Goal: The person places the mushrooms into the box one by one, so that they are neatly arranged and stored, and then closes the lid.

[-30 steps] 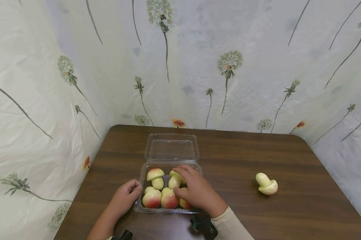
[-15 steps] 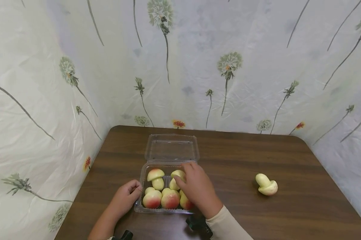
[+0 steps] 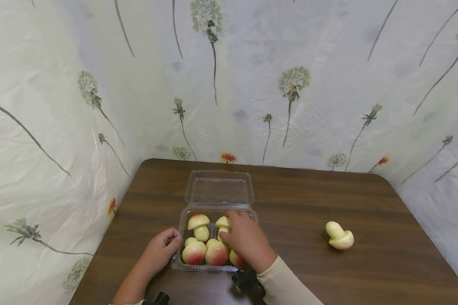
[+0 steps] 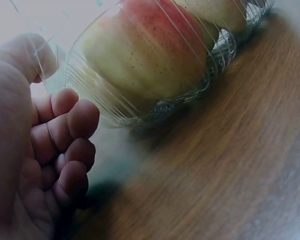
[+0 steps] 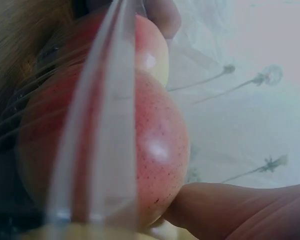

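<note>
Over the last second the right hand [image 3: 248, 245] had drawn back from the far row of the clear plastic clamshell box [image 3: 183, 220] toward its near right corner, its fingers now curled over the pale green mushroom-shaped toy [image 3: 223, 224] and the red-and-yellow ones beside it. Whether that grip actually pinched a toy could not be told; the right wrist view showed only a fingertip [image 5: 230, 210] touching a red-blushed toy [image 5: 155, 150]. The left hand [image 3: 158, 253] had stayed put, fingers curled against the box's left wall, steadying it. The box sat near the front edge of the dark wooden counter [image 3: 366, 262], lid open. One pale mushroom toy [image 3: 339, 236] lay unmoved, well apart toward the right edge, so packing looked unfinished.
</note>
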`<state>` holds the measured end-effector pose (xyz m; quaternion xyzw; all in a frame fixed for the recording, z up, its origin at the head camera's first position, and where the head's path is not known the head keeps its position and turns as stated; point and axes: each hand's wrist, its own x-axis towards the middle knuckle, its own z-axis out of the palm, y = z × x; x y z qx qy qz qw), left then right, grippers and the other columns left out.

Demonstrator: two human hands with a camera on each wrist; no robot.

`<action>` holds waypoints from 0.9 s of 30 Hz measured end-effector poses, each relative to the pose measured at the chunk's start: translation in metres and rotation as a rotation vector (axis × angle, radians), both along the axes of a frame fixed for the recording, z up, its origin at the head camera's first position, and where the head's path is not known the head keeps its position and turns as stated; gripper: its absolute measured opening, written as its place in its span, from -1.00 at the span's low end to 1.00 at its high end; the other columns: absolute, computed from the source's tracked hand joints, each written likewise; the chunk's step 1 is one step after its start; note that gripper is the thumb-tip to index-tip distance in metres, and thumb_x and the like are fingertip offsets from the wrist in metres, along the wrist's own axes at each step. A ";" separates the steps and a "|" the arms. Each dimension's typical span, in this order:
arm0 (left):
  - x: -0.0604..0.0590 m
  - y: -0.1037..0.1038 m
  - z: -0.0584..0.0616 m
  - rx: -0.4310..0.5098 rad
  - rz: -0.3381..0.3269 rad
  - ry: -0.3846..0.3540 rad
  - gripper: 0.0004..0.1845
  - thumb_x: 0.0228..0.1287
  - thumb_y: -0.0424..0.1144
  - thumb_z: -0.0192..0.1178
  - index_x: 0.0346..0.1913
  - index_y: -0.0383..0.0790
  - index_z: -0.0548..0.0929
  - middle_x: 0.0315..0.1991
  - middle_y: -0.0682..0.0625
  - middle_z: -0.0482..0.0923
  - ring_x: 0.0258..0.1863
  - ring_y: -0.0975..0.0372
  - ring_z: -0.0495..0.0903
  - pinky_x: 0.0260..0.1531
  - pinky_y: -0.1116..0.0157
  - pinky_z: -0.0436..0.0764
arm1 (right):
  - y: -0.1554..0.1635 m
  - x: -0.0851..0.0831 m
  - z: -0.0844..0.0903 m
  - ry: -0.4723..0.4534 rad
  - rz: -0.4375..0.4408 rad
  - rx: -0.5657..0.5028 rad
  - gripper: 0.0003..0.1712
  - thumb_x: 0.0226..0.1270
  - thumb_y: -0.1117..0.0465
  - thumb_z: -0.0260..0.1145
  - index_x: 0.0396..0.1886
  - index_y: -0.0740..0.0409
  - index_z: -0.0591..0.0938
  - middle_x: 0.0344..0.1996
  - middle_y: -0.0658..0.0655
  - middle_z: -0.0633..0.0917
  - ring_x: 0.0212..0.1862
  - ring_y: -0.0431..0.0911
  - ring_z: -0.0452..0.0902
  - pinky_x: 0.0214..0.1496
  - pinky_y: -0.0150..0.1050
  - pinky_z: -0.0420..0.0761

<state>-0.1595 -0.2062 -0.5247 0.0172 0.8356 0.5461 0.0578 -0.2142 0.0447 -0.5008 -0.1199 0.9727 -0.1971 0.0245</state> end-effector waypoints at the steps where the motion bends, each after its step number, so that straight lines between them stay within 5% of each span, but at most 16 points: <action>1: 0.000 0.000 0.000 0.001 0.000 0.000 -0.86 0.37 -0.31 0.07 -0.39 -0.17 0.53 -0.61 0.07 0.43 -0.60 0.31 0.41 -0.46 0.35 0.43 | 0.001 0.000 -0.001 -0.001 0.014 -0.015 -0.35 0.06 -0.18 0.38 0.16 -0.11 0.51 -0.07 0.12 0.56 -0.15 -0.01 0.53 -0.25 -0.07 0.54; 10: -0.001 0.000 -0.001 -0.005 0.006 -0.005 -0.86 0.37 -0.31 0.08 -0.39 -0.16 0.54 -0.63 0.09 0.39 -0.61 0.34 0.37 -0.47 0.37 0.40 | 0.006 -0.003 -0.002 -0.073 0.113 -0.127 -0.29 0.17 -0.12 0.34 0.32 -0.09 0.40 0.12 0.18 0.49 0.08 0.05 0.49 0.03 0.01 0.52; 17: -0.006 -0.001 -0.018 -0.015 0.044 0.004 -0.86 0.36 -0.30 0.09 -0.40 -0.12 0.53 -0.63 0.07 0.38 -0.62 0.32 0.36 -0.48 0.37 0.39 | 0.010 -0.004 -0.001 -0.098 0.189 -0.179 -0.30 0.24 -0.05 0.31 0.34 0.06 0.38 0.24 0.10 0.50 0.30 0.02 0.35 0.28 0.00 0.38; 23: -0.011 -0.005 -0.035 -0.047 0.060 0.002 -0.85 0.36 -0.28 0.10 -0.41 -0.09 0.53 -0.63 0.08 0.38 -0.61 0.32 0.36 -0.48 0.37 0.39 | 0.015 -0.003 0.000 -0.087 0.232 -0.204 -0.37 0.29 -0.02 0.27 0.31 0.06 0.41 0.24 0.06 0.51 0.31 -0.02 0.35 0.29 0.00 0.37; 27: -0.012 -0.006 -0.037 -0.035 0.049 0.002 -0.87 0.37 -0.27 0.10 -0.38 -0.11 0.54 -0.62 0.07 0.40 -0.60 0.30 0.38 -0.47 0.35 0.40 | 0.022 0.000 0.002 -0.028 0.177 -0.232 -0.45 0.29 -0.02 0.26 0.26 0.00 0.47 0.20 0.02 0.52 0.25 -0.05 0.41 0.22 -0.02 0.44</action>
